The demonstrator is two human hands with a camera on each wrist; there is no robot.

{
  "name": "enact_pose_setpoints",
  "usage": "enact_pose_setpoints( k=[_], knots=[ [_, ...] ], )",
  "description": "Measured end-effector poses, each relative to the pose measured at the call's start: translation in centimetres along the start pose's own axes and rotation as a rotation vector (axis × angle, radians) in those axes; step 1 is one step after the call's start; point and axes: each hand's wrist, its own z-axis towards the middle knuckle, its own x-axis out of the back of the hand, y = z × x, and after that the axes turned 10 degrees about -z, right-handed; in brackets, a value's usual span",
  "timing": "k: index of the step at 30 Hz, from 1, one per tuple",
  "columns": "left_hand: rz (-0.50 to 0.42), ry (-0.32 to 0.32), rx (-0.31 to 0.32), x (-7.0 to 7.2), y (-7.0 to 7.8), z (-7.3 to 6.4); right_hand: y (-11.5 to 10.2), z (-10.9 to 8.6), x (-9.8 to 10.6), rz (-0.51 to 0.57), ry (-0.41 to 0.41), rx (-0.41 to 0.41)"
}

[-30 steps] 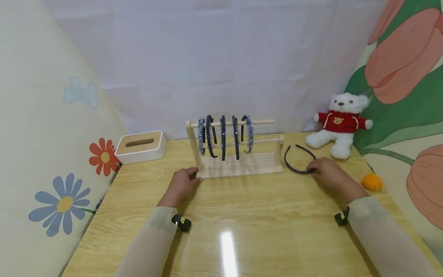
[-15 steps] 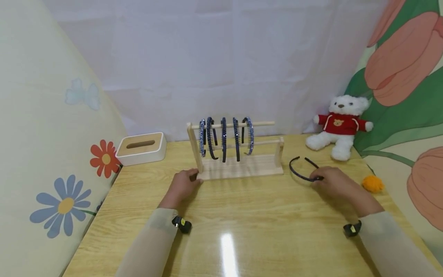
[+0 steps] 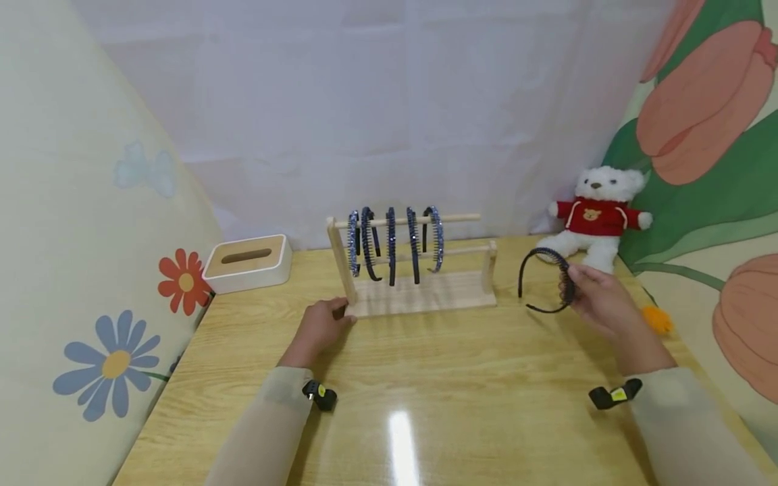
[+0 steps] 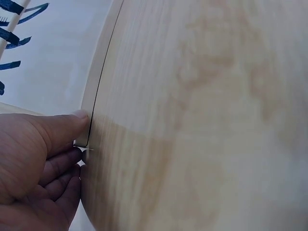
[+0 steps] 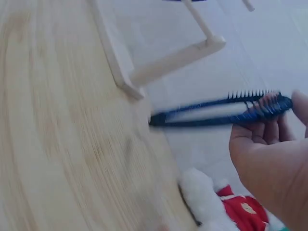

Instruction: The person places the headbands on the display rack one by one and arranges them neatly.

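Note:
A wooden headband rack (image 3: 425, 297) stands on the table, with several dark blue glittery headbands (image 3: 392, 246) hanging from its upper rod. My left hand (image 3: 322, 324) holds the rack's base at its front left corner; in the left wrist view the thumb lies on the base's edge and the fingers curl at its end. To the right of the rack, my right hand (image 3: 598, 300) pinches a dark toothed headband (image 3: 535, 253), raised with its open ends toward the rack. The right wrist view shows the comb teeth of this headband (image 5: 192, 120) between thumb and fingers.
A white tissue box (image 3: 247, 270) with a wooden lid sits at the back left. A white teddy bear (image 3: 598, 216) in a red sweater leans at the back right, behind my right hand. An orange fuzzy ball (image 3: 658, 319) lies near the table's right edge.
My right hand has lifted the headband from the table and turned it upright, drawing it slightly to the right. The left hand stays at the rack's corner.

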Motion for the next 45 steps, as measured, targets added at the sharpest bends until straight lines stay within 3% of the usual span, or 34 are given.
enact_pose_setpoints(
  k=[5, 11, 18, 25, 39, 45],
  knots=[
    [-0.017, -0.012, 0.018, 0.0, 0.2, -0.2, -0.2, 1.1, -1.6, 0.258, 0.038, -0.014],
    [-0.016, -0.008, 0.016, 0.2, 0.3, -0.3, -2.5, 3.4, -4.3, 0.357, 0.137, 0.048],
    [-0.04, -0.002, 0.01, 0.3, 0.4, -0.1, -6.1, 5.9, -7.8, 0.37, 0.157, 0.149],
    [-0.03, -0.003, 0.016, 0.2, 0.4, 0.0, -8.0, 7.3, -10.4, 0.415, 0.111, 0.169],
    [-0.023, 0.003, 0.005, 0.0, 0.3, -0.2, -6.2, 8.4, -13.1, 0.304, 0.154, 0.132],
    [-0.003, 0.017, -0.022, 0.0, 0.3, -0.2, -4.7, 9.0, -14.1, 0.238, 0.191, 0.165]
  ],
)
